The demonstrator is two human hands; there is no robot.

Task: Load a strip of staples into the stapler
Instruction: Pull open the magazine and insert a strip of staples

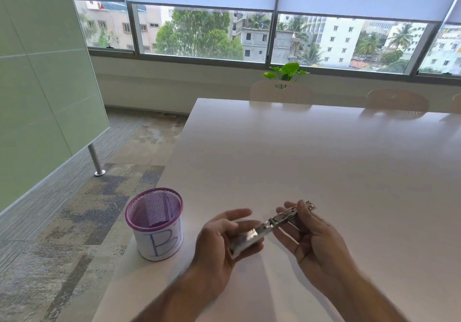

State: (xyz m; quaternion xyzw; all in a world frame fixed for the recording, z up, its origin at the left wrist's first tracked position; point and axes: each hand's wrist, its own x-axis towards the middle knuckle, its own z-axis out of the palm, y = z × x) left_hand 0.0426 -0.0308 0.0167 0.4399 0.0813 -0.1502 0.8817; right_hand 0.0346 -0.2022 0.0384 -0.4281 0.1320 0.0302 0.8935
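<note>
A silver metal stapler (pixel 268 226) is held above the white table (pixel 324 159), swung open into a long line. My left hand (pixel 222 239) grips its lower left part, thumb and fingers wrapped around the body. My right hand (pixel 309 231) pinches the upper right arm of the stapler between thumb and fingers, near its far tip. The picture is blurred, so I cannot tell whether a strip of staples lies in the channel. No separate staple strip shows on the table.
A purple mesh cup (pixel 155 223) with a white paper label marked in blue stands at the table's left edge, left of my left hand. Chairs (pixel 282 92) line the far side. A green glass partition (pixel 45 72) stands on the left.
</note>
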